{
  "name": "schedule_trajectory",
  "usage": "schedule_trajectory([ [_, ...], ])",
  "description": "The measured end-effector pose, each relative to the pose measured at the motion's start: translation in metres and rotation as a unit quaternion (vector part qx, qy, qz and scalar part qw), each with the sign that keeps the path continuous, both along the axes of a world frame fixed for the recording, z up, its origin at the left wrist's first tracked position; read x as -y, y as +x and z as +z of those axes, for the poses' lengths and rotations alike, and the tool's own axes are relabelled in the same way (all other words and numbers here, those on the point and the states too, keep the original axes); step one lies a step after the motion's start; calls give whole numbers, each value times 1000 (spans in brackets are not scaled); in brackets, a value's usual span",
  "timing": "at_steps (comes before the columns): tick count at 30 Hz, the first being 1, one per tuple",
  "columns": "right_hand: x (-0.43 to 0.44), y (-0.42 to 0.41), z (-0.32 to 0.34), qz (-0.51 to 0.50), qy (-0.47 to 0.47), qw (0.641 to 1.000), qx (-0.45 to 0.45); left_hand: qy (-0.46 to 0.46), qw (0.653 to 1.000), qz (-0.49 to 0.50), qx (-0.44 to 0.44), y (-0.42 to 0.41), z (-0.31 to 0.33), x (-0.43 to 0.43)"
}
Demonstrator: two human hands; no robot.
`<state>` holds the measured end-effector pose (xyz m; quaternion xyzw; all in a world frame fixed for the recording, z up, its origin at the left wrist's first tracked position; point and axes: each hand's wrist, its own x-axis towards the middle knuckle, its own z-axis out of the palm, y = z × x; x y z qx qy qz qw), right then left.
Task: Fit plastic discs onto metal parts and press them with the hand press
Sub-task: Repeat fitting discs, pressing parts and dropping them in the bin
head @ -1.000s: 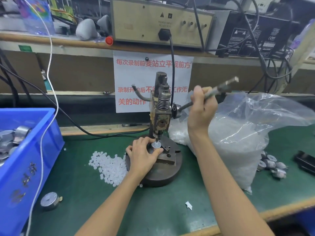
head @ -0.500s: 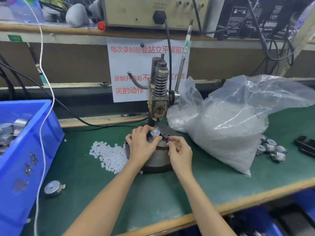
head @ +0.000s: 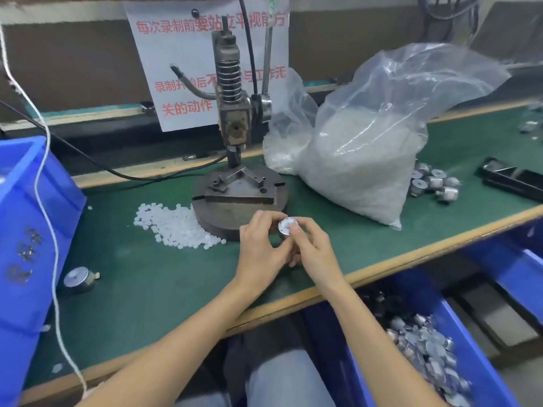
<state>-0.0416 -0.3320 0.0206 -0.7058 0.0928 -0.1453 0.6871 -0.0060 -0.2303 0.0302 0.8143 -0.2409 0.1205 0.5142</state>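
A small round metal part [head: 285, 226] is held between both hands just in front of the hand press base [head: 235, 212]. My left hand [head: 261, 248] grips its left side with curled fingers. My right hand [head: 311, 248] pinches its right side, thumb on its top face. The hand press [head: 233, 118] stands upright behind, its lever [head: 268, 54] raised and its fixture bare. A pile of white plastic discs [head: 176, 226] lies left of the base.
A big clear bag of white discs [head: 367, 142] sits right of the press, with several metal parts [head: 435, 183] beside it. A blue bin [head: 26, 230] stands at the left, one loose metal part [head: 78, 279] near it. Another blue bin with metal parts [head: 429, 356] sits below the table edge.
My right hand let go of the press lever, which swung up, and came down to the part. Both hands then lifted the part off the fixture and drew it toward me.
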Motion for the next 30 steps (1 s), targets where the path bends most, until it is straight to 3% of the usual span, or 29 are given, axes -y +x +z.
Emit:
schedule_trajectory([
  [6,37,-92,-21,-120,51,991,4,18,992,-123,-23,-70,-14,49],
  [10,68,-145,-51,-201,72,977,-20,134,968,-214,-5,-105,-32,85],
  [14,113,-184,-105,-282,79,944,-155,287,911,-297,2,-131,-53,117],
  [18,160,-202,-164,-352,33,883,-309,291,906,-308,-24,-149,-68,124],
  [22,174,-199,-185,-307,-66,865,-392,314,899,-300,-52,-152,-79,116],
  [27,169,-194,-184,-328,-96,852,-397,319,897,-303,-43,-146,-77,113],
  [30,161,-191,-163,-359,-113,855,-356,307,900,-307,-28,-142,-69,115],
])
